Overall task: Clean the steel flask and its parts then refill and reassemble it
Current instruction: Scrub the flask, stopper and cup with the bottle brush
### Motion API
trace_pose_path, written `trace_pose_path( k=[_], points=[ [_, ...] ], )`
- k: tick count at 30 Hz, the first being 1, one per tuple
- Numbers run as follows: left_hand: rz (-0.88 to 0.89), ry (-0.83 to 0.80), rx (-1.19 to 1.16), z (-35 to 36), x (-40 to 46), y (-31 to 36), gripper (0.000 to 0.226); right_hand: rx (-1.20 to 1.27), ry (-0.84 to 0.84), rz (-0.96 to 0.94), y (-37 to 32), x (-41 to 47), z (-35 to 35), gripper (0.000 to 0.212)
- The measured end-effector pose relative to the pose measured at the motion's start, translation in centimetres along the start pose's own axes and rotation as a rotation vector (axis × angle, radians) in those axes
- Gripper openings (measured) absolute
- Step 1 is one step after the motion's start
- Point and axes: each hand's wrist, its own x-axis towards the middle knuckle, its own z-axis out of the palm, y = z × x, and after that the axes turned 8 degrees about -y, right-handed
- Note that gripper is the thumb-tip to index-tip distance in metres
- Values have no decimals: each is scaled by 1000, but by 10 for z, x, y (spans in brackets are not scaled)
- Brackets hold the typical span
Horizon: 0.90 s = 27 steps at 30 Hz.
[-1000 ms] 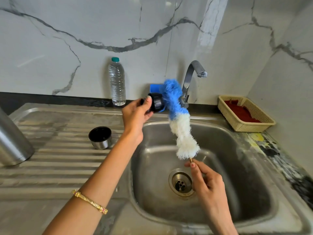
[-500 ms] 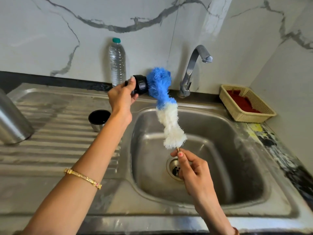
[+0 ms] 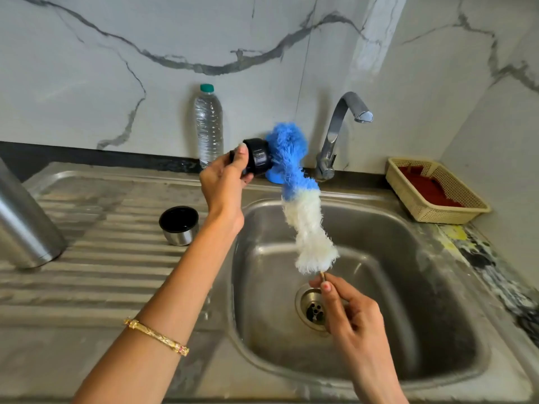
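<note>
My left hand [image 3: 224, 182] gripped the stopper [image 3: 256, 156]; my right [image 3: 350, 313] pinched the brush [image 3: 300, 199] wire, which could slip.

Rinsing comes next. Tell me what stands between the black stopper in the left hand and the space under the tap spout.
Only the bottle brush: its blue head presses against the black stopper on the tap side. The left hand holds the stopper, the right hand pinches the brush handle. Nothing else visible intervenes.
</note>
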Motion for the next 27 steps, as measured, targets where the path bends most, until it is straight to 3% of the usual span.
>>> trace_pose_path(
  k=[4,9,14,19,23,25,27],
  points=[
    [-21,-97,80,2,0,-1,10,21,18,6,5,4,0,20],
    [-22,-52,40,1,4,2,9,-15,71,-43,9,0,14,35],
    [-40,17,-2,-2,13,4,11,-25,95,-100,-3,0,14,19],
    [-39,-108,52,-2,0,-1,9,-52,58,-84,-13,23,8,21],
    [-68,-54,-4,-6,2,2,7,-60,36,-80,-9,9,9,20],
    [-73,-54,-4,-10,3,3,7,-33,56,-89,-5,1,11,31],
    [-74,-105,8,-8,2,3,6,1,36,-43,-5,10,8,19]
  ],
)
